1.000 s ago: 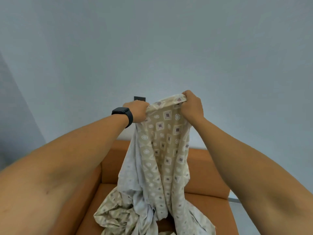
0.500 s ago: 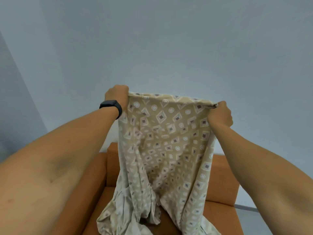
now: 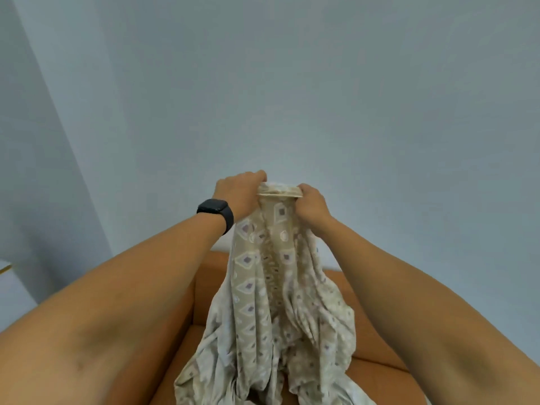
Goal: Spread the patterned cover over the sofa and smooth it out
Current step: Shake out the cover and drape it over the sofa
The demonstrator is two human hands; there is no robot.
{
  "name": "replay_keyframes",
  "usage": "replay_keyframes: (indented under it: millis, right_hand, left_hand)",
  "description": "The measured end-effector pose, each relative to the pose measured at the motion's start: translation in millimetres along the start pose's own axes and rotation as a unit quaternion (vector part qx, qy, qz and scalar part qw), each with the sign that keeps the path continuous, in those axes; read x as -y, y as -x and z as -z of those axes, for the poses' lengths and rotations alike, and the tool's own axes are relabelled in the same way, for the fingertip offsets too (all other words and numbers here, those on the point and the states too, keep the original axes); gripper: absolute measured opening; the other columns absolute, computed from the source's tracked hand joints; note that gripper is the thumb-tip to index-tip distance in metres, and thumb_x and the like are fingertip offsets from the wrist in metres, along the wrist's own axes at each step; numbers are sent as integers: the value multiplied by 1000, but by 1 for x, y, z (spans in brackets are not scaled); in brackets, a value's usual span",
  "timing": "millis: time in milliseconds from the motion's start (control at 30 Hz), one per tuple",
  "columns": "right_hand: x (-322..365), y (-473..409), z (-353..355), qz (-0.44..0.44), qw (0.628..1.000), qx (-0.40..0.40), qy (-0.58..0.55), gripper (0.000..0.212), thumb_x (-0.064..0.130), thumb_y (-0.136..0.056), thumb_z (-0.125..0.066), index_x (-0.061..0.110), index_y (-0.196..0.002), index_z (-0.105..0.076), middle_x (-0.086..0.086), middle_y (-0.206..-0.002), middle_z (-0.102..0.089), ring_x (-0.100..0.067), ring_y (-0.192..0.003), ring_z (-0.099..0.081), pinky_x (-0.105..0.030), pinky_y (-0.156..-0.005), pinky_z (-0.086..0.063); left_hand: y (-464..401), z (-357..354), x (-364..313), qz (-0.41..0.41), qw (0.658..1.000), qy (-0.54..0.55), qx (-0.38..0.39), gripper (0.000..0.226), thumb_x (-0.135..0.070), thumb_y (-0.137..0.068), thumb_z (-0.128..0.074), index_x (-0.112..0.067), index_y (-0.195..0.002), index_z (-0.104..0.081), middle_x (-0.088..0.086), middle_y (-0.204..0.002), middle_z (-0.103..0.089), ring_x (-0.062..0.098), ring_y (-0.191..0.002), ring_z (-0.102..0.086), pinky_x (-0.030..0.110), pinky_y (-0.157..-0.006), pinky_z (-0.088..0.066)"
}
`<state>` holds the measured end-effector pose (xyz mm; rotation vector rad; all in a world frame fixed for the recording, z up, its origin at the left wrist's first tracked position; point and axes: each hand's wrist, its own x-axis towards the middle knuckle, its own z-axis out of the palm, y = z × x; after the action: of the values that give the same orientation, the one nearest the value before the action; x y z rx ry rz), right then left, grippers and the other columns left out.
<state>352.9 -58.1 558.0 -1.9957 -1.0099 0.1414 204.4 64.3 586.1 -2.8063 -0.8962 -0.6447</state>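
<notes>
The beige patterned cover (image 3: 271, 311) hangs bunched in front of me, its lower folds resting on the orange sofa (image 3: 204, 290). Both hands are raised at chest height and close together. My left hand (image 3: 241, 192), with a black watch on the wrist, grips the cover's top edge from the left. My right hand (image 3: 312, 204) grips the same gathered edge from the right. The top edge is folded into a narrow bundle between the two hands. Much of the sofa seat is hidden by the cloth and my arms.
A plain pale wall (image 3: 292, 83) rises behind the sofa, with a corner at the left. A white object with a light edge (image 3: 7, 268) shows at the far left.
Half a second ago the hands held the top edge stretched wide apart. They have come together, and the cover has collapsed into a narrow hanging bundle.
</notes>
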Motion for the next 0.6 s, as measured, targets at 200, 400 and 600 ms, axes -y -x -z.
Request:
replay_keyframes:
  millis: [200, 400, 600]
  right_hand:
    - [-27, -13, 36, -33, 988, -32, 148, 20, 8, -93, -41, 20, -97, -57, -8, -101, -64, -31, -88, -57, -37, -69, -43]
    - [-65, -14, 62, -157, 967, -103, 171, 12, 14, -95, -47, 14, -102, -57, -16, -107, -62, -37, -89, -57, -39, -75, -45]
    - [-24, -12, -1, -165, 963, -112, 183, 23, 29, -96, -49, 11, -108, -55, -10, -103, -55, -37, -93, -59, -38, -78, -46]
  left_hand:
    - [36, -37, 68, 137, 975, -97, 143, 18, -11, -96, -52, -17, -87, -65, 4, -78, -65, 25, -64, -60, 31, -59, -45]
    - [12, 14, 147, 165, 970, -180, 23, 22, 1, -95, -52, -10, -78, -61, 8, -69, -59, 25, -58, -56, 35, -60, -47]
    - [-20, -8, 185, 192, 980, 23, -45, 21, 2, -92, -47, -8, -80, -60, 15, -77, -62, 27, -60, -52, 35, -55, -41]
